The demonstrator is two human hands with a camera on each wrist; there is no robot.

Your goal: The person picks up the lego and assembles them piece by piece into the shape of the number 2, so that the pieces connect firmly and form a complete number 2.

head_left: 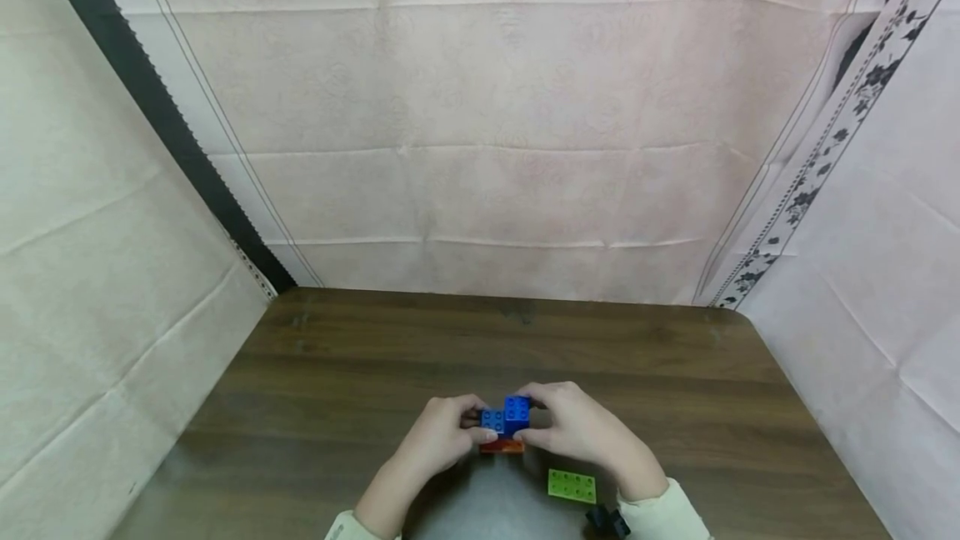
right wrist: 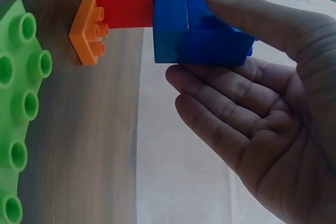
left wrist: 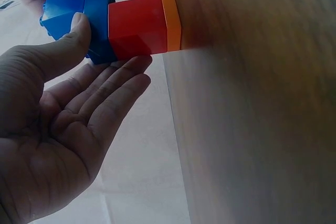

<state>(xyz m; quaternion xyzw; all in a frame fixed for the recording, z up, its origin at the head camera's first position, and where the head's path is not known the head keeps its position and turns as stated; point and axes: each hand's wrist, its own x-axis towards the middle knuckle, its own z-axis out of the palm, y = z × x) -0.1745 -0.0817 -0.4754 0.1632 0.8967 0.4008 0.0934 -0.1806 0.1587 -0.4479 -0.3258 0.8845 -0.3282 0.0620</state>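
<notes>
On the tabletop stands a small stack of toy building bricks. Its base is an orange plate (head_left: 491, 447), with a red brick (left wrist: 137, 27) on it and a wide blue brick (head_left: 492, 420) above that. A second blue brick (head_left: 517, 412) sits on the right part of the wide one. My left hand (head_left: 442, 433) grips the stack from the left, thumb on the near side of the blue bricks and fingers along the far side. From the right, my right hand (head_left: 581, 423) pinches the upper blue brick between thumb and fingers.
A lime green studded plate (head_left: 572, 486) lies right of the stack, near my right forearm. Beside the right sleeve are dark black pieces (head_left: 607, 521). The brown wooden table (head_left: 360, 365) meets pale cloth walls (head_left: 480, 107) at its back and sides.
</notes>
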